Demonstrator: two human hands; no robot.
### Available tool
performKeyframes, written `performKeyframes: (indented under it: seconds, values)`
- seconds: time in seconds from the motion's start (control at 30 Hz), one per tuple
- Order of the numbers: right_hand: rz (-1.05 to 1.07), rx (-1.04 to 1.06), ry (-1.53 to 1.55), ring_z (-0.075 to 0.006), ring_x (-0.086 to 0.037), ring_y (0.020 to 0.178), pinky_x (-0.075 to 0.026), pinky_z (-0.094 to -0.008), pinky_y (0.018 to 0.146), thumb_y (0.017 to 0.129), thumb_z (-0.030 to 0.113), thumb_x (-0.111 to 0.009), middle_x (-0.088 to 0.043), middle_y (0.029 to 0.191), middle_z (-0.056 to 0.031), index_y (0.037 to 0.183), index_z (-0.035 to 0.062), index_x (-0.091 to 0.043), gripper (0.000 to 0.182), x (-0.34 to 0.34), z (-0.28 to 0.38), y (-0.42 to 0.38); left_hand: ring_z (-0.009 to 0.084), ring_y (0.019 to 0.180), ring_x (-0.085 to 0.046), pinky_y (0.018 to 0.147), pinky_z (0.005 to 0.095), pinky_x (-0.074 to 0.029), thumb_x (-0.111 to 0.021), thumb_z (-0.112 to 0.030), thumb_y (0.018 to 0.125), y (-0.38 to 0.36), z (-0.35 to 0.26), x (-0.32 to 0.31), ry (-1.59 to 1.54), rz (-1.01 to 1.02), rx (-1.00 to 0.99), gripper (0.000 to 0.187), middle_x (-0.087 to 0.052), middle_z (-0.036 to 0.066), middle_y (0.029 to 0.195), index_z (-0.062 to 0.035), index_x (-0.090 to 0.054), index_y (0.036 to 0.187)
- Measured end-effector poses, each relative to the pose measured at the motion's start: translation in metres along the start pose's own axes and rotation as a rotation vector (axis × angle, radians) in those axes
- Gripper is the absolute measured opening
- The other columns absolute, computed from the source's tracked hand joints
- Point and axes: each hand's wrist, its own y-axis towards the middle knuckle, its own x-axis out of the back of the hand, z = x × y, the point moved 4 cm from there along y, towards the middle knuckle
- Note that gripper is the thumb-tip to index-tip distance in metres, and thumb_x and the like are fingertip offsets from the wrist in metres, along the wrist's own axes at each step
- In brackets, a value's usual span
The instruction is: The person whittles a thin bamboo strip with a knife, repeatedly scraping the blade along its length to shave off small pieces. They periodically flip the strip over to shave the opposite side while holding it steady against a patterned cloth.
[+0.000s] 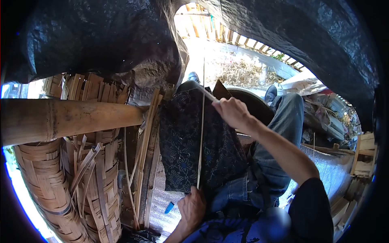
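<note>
A long, thin bamboo strip (202,133) runs up over my lap, its near end pinched in my left hand (192,208). My right hand (233,112) is closed around a knife, near my knee. The knife's blade (208,94) points to the upper left and crosses the strip. Under the strip, a dark patterned cloth (178,150) covers my left leg. A small blue object (169,207) lies on the floor left of my left hand.
Woven bamboo rolls (46,174) stand at the left beneath a thick bamboo pole (81,119). Split bamboo pieces (148,154) lean beside my leg. Dark plastic sheeting (101,36) hangs overhead. Dry scraps (241,73) lie on the ground ahead.
</note>
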Motion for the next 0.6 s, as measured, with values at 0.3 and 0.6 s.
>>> performKeyframes:
  seconds: [0.3, 0.6]
  values:
    - [-0.392, 0.32, 0.241, -0.018, -0.042, 0.032, -0.032, -0.0377, 0.033, 0.099, 0.03, -0.042, -0.042, 0.042, -0.0117, 0.062, 0.0036, -0.047, 0.046, 0.005, -0.012, 0.0, 0.0417, 0.049, -0.055, 0.047, 0.0495, -0.041, -0.045, -0.022, 0.093, 0.021, 0.021, 0.005, -0.458, 0.039, 0.009, 0.034, -0.053, 0.024, 0.054, -0.0005, -0.053, 0.068]
    - [-0.124, 0.262, -0.094, -0.0254, -0.055, 0.037, -0.044, -0.037, 0.036, 0.096, 0.035, -0.045, -0.05, 0.043, -0.0112, 0.055, 0.0042, -0.049, 0.052, 0.019, 0.042, -0.051, 0.0398, 0.047, -0.057, 0.044, 0.0475, -0.044, -0.048, -0.023, 0.092, 0.015, 0.004, -0.001, -0.099, -0.068, -0.03, 0.03, -0.055, 0.022, 0.051, -0.0035, -0.052, 0.07]
